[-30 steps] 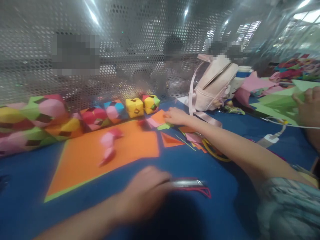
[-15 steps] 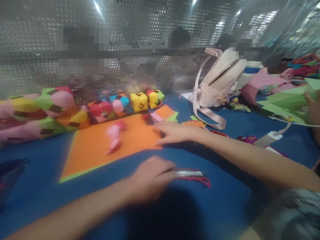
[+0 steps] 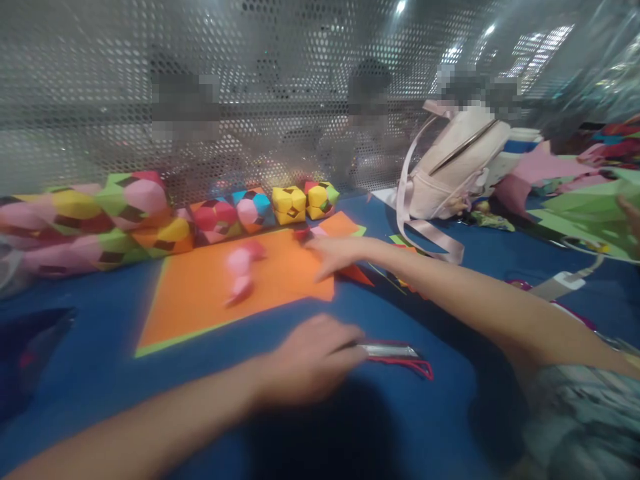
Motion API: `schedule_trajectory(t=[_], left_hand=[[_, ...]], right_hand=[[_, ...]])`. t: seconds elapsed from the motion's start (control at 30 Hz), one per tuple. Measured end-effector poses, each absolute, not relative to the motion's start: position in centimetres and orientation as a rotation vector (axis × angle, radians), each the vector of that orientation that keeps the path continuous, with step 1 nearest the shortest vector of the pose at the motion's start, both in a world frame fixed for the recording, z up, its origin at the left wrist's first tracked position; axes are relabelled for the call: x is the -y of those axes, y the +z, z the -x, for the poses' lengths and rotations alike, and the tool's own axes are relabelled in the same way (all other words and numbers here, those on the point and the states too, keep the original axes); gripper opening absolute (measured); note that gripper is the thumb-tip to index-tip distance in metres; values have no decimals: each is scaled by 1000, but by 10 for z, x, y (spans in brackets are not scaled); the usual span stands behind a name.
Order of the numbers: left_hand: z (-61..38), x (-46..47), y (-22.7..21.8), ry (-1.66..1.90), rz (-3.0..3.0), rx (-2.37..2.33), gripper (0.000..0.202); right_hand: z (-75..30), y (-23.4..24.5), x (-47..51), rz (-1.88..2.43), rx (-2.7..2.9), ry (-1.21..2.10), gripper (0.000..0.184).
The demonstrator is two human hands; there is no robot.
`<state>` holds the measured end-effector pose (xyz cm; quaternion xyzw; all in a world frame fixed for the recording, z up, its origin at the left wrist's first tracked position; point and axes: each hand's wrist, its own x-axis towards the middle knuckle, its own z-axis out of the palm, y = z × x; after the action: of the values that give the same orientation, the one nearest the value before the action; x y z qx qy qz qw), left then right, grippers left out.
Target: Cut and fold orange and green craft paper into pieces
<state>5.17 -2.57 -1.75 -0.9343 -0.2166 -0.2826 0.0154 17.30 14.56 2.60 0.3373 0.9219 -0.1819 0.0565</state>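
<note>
My left hand [image 3: 320, 357] is closed round one end of a slim silvery strip [image 3: 390, 350] beside a looped red cord [image 3: 417, 365], just above the blue table or resting on it. What the fingers cover is hidden. My right hand [image 3: 337, 255] reaches over the right edge of a large orange sheet of paper [image 3: 195, 287], thumb and fingers apart. Its fingertips are near a small red paper piece [image 3: 301, 235] and a pile of coloured paper pieces [image 3: 340, 227]. On the orange sheet lies a curved pink folded paper piece [image 3: 240, 270], blurred.
Folded paper balls [image 3: 140, 200] in many colours line the back left. A pale pink backpack [image 3: 445, 167] with a loose strap leans at the back. To the right are a white adapter [image 3: 560, 283] with a cable and green paper [image 3: 595, 200] near another person's hand [image 3: 631, 220].
The view has shifted slightly, so most things sit farther right. My right hand has moved a little left across the paper, and an orange paper corner now shows below its wrist.
</note>
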Motion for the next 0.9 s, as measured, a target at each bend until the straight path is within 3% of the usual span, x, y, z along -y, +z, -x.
schedule_trajectory(t=[0.17, 0.4, 0.6, 0.9], left_hand=[[-51, 26, -20, -821, 2920, 695, 28], [-51, 25, -21, -774, 2917, 698, 24], [-51, 24, -22, -811, 2894, 678, 27], [-49, 24, -30, -714, 2935, 705, 31]], right_hand=[[-172, 22, -150, -1084, -2811, -612, 73], [-171, 23, -157, -1199, -2806, -730, 36], [-160, 18, -165, -1351, -2904, -713, 30], [-146, 15, -175, -1407, -3139, -377, 19]])
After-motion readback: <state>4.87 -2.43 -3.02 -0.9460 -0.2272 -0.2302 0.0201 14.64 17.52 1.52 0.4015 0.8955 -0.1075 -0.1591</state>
